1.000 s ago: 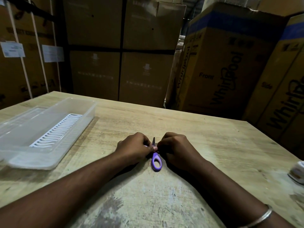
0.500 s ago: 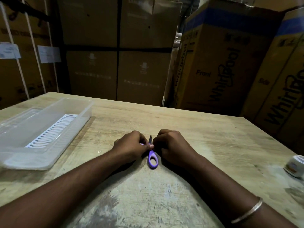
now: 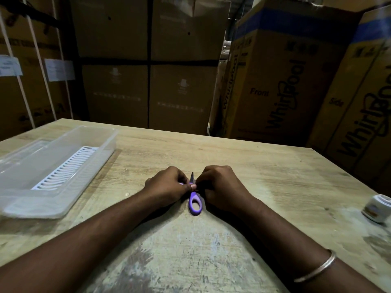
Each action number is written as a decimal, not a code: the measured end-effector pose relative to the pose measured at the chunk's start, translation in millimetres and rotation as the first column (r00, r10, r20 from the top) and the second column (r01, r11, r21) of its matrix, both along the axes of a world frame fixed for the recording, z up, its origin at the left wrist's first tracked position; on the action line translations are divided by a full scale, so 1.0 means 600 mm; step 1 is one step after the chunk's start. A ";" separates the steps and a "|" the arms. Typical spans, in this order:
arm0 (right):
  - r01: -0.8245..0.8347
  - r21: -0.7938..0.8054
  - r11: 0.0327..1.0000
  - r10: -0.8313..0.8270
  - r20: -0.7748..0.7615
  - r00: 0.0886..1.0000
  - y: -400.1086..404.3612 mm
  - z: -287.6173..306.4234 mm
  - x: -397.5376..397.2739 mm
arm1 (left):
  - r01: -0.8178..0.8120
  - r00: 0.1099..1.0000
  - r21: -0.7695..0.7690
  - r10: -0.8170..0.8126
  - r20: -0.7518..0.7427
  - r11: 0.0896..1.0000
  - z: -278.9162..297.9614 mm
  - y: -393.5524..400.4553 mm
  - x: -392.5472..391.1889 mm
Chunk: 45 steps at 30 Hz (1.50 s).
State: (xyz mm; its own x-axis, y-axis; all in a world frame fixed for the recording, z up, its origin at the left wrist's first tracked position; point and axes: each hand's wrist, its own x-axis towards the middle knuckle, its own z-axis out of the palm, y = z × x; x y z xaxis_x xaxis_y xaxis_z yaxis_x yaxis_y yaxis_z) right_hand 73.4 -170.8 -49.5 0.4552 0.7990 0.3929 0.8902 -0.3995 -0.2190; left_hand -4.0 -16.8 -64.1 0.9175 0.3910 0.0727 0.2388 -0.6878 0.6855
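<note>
A pair of scissors with purple handles (image 3: pixel 195 205) lies on the wooden table (image 3: pixel 264 172), its dark blade tip pointing away from me. My left hand (image 3: pixel 167 186) and my right hand (image 3: pixel 222 187) meet over its middle, fingers curled, both pinching it near the pivot. One purple loop shows toward me; the other handle is hidden under my left hand.
A clear plastic bin (image 3: pixel 19 205) with a white slotted insert stands at the left of the table. A small white container (image 3: pixel 377 208) sits near the right edge. Tall cardboard boxes (image 3: pixel 281 87) stand close behind the table.
Both hands stay on the scissors in the same place. Only the view has shifted slightly.
</note>
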 end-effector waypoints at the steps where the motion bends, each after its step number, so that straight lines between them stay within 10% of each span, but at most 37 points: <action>1: 0.017 0.000 1.000 -0.017 -0.014 1.000 0.000 0.001 0.002 | -0.003 1.000 0.001 0.003 0.000 1.000 0.000 -0.001 0.000; 20: 0.162 0.010 0.987 -0.160 -0.091 0.983 -0.003 -0.002 0.028 | 0.032 0.999 -0.081 -0.031 0.005 0.996 -0.001 0.005 0.002; 29: 0.477 0.468 0.744 -0.139 -0.590 0.795 -0.040 0.022 0.039 | 0.272 0.960 -0.171 -0.279 -0.018 0.947 0.026 0.014 -0.018; 34: 0.339 0.408 0.848 0.027 -0.670 0.742 -0.052 0.047 0.032 | 0.334 0.938 -0.177 -0.345 -0.035 0.926 0.029 0.022 -0.017; 45: -0.108 0.002 0.994 0.104 -0.299 0.949 -0.038 0.038 0.004 | 0.311 0.948 -0.127 -0.317 -0.030 0.942 0.024 0.021 -0.015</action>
State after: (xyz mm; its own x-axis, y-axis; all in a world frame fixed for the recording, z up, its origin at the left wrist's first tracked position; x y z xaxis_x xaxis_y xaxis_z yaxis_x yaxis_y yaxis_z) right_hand 75.5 -193.5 -26.5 0.4626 0.8533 0.2408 0.8224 -0.3115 -0.4760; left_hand -12.9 -4.4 -50.0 0.9964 0.0851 -0.0055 0.0596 -0.6475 0.7597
